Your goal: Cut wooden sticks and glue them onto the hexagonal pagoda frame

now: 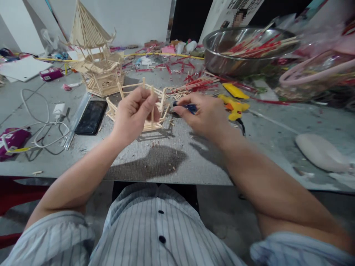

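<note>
My left hand (pixel 135 112) is closed in a pinch on a thin wooden stick (pixel 152 107) that stands nearly upright. Behind and below it on the table sits a low open frame of glued sticks (pixel 163 98), partly hidden by the hand. To the right, my right hand (pixel 206 116) is closed around a small dark-blue tool (pixel 191 108); its exact kind is hidden by the fingers. The tool points left toward the stick frame, apart from my left hand. A yellow glue gun (pixel 235 107) lies just beyond my right hand.
A stick-built pagoda (pixel 104 70) stands at the back left, near a black phone (pixel 91 117). A steel basin (pixel 216 59) holds red-tipped sticks, with more red sticks (pixel 194 84) scattered before it. White cables (pixel 41 122), a pink basket (pixel 294 77) and a white mouse-shaped object (pixel 318 151) lie around.
</note>
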A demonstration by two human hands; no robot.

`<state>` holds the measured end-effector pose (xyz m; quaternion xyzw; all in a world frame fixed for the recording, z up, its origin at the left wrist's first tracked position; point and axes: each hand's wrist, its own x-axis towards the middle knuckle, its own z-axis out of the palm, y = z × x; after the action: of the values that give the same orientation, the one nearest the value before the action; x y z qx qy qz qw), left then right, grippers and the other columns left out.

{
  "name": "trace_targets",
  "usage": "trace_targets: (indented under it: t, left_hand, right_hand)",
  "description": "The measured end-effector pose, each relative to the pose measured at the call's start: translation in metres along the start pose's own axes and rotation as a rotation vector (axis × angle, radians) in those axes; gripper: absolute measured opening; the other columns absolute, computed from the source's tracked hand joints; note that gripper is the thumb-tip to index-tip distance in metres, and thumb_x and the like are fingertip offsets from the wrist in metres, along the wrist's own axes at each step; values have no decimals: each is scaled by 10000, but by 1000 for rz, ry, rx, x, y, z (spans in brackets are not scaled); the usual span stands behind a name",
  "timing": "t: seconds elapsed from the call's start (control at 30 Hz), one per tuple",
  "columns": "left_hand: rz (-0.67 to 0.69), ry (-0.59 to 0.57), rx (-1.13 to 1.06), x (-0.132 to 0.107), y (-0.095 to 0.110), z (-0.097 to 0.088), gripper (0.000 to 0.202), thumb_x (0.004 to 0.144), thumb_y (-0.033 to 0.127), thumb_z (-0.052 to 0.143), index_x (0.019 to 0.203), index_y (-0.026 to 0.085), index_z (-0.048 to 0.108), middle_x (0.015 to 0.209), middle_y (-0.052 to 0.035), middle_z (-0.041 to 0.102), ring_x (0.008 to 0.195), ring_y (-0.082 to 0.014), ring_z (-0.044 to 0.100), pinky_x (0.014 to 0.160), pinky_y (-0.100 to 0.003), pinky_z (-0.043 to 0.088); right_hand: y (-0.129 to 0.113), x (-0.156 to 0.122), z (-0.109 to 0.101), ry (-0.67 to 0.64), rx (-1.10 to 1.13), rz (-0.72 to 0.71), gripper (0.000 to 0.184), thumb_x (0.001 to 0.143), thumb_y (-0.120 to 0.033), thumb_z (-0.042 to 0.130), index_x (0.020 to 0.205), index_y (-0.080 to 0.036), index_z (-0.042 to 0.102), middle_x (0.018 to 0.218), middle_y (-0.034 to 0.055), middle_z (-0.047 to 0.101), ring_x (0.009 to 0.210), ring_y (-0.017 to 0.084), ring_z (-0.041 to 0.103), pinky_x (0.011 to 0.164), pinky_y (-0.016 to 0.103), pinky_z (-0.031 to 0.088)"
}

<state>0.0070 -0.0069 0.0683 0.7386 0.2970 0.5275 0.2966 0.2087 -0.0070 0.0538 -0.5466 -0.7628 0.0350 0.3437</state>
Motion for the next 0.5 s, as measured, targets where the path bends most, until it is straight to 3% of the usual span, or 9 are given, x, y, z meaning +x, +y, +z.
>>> trace_targets:
  t: [0.13,0.23,0.37,0.5]
  left_hand:
    - [-101,-121,30,-12,-4,10,307,939,454,510,799,185,556,506,70,405,429,-58,416,422,-185,321]
    - [-154,-183,60,-18,-9,17,259,937,384,512,801,171,570,516,71,361,456,-62,355,442,-198,293]
    - [-246,-292,51,-24,-17,20,197,930,299,480,830,159,577,518,75,365,465,-62,345,467,-203,294]
    - [-317,-383,72,-28,-31,22,178,921,281,480,822,159,564,528,63,423,462,-64,405,490,-205,332]
  right_hand:
    - [47,-1,-6,-276,-408,287,387,850,-535,532,982,-197,667,1045,153,682,999,349,621,745,434,466]
    - [68,-3,2,-479,-534,342,547,808,-643,515,1075,-181,638,1023,158,693,933,362,641,696,425,457]
    - [73,-5,16,-447,-589,332,423,856,-524,484,1056,-188,646,1013,148,704,914,332,650,707,411,449]
    - [74,-4,21,-286,-491,395,364,876,-456,465,1015,-174,648,914,154,706,861,316,655,714,419,460]
